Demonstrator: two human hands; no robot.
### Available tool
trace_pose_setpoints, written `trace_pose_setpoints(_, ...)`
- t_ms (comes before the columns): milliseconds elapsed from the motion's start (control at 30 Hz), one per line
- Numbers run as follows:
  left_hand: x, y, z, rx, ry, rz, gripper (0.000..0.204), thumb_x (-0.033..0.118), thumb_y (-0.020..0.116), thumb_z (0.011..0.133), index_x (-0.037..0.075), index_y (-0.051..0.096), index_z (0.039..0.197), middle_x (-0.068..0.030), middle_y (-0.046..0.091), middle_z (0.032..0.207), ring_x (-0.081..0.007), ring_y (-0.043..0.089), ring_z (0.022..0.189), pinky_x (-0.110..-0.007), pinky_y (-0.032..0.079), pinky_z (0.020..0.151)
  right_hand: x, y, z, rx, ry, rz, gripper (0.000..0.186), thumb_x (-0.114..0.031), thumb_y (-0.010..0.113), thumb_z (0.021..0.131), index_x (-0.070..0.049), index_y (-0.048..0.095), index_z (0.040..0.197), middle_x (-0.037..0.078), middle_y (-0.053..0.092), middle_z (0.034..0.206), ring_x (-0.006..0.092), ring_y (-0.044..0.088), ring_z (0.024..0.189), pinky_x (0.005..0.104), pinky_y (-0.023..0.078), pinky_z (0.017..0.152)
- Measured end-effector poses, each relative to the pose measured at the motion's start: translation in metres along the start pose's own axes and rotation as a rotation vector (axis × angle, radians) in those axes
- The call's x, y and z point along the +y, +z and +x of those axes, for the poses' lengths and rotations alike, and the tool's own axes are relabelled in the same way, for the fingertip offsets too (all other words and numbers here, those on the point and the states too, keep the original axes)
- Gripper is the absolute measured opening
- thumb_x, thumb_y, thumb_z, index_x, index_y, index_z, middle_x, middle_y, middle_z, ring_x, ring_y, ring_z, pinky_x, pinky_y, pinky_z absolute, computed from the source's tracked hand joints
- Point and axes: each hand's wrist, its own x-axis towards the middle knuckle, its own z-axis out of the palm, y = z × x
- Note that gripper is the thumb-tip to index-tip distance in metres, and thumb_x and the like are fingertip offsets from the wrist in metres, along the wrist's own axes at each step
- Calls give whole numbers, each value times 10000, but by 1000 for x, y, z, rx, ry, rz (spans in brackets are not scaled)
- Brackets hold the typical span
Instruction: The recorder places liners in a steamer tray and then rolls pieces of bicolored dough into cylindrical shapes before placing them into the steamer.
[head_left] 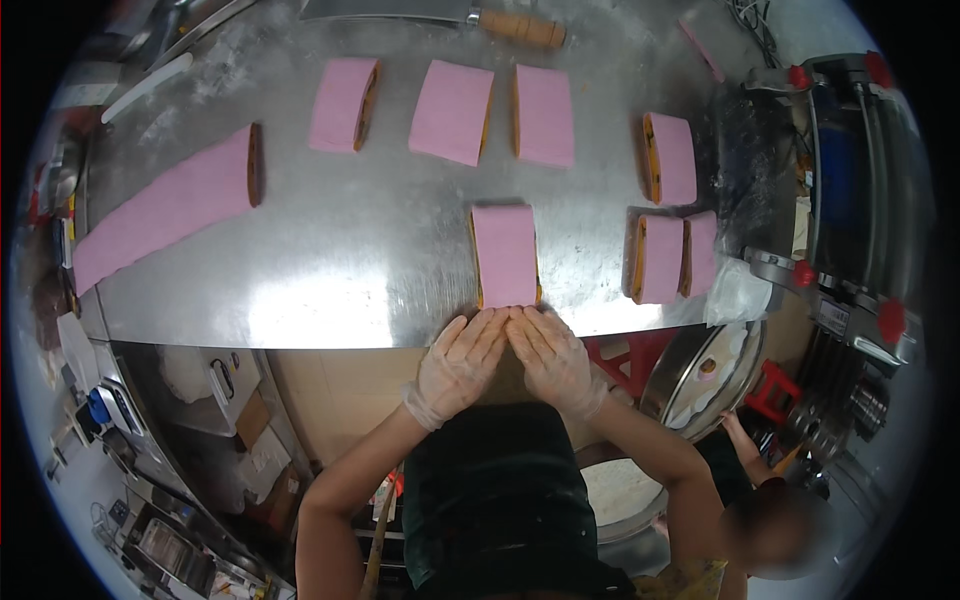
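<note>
A pink dough piece with orange-brown sides (pixel 505 255) lies near the front edge of the steel table. Both my hands wear clear plastic gloves. At its near end, my left hand (pixel 457 365) and my right hand (pixel 552 362) meet fingertip to fingertip, fingers close together and closed on the dough's edge. My thumbs are hidden beneath. A long pink dough strip (pixel 170 210) tapers away to the left. Farther back lie similar pieces, one (pixel 343 105) at the left, another (pixel 451 112) in the middle and a third (pixel 545 115) beside it.
More pink pieces sit at the right: one (pixel 672 158) behind a close pair (pixel 661 260). A wide blade with a wooden handle (pixel 520 28) lies at the back. A machine with red knobs (pixel 850 200) borders the right side. Below stands a round metal tray (pixel 655 385); another person (pixel 745 450) is at lower right.
</note>
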Motion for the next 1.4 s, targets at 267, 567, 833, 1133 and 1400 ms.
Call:
trace_pose_setpoints(267, -7, -21, 14, 2, -51, -158, 443, 113, 644, 807, 55, 618, 1246, -100, 558, 1355, -247, 501, 1282, -394, 409, 1057, 12, -22, 11, -93, 27, 194, 465, 4, 591, 779, 28, 590, 1244, 162, 583, 1319, 309, 561, 1197, 417, 461, 1024)
trace_pose_setpoints(567, -76, -62, 122, 151, -280, -385, 543, 140, 836, 659, 50, 640, 1158, -117, 623, 1092, -318, 580, 1018, -409, 513, 825, 72, -51, 132, 36, 237, 338, 425, -100, 743, 756, -57, 644, 1167, 130, 634, 1114, 345, 571, 1041, 438, 499, 858)
trace_pose_setpoints(833, -86, -56, 128, 7, -262, -592, 381, 63, 814, 698, 51, 664, 1048, -100, 635, 975, -284, 635, 864, -368, 542, 732, 83, -54, 144, -203, 288, 502, 296, -134, 757, 753, -63, 656, 1022, 74, 640, 995, 312, 599, 978, 434, 505, 786)
trace_pose_setpoints(1133, -82, -60, 119, 180, -103, -381, 472, 97, 818, 688, 57, 654, 1128, -82, 638, 991, -283, 618, 926, -369, 551, 718, 74, -44, 132, 57, -111, 53, 379, -165, 726, 706, -69, 639, 1062, 27, 600, 981, 248, 570, 860, 347, 514, 724)
trace_pose_setpoints(1400, -90, -64, 116, 95, -39, -450, 527, 182, 815, 678, 32, 651, 1156, -65, 640, 981, -270, 607, 928, -375, 539, 760, 87, -46, 121, 206, -484, -172, 368, -162, 601, 770, 34, 608, 1081, 126, 619, 1024, 231, 600, 875, 341, 519, 711)
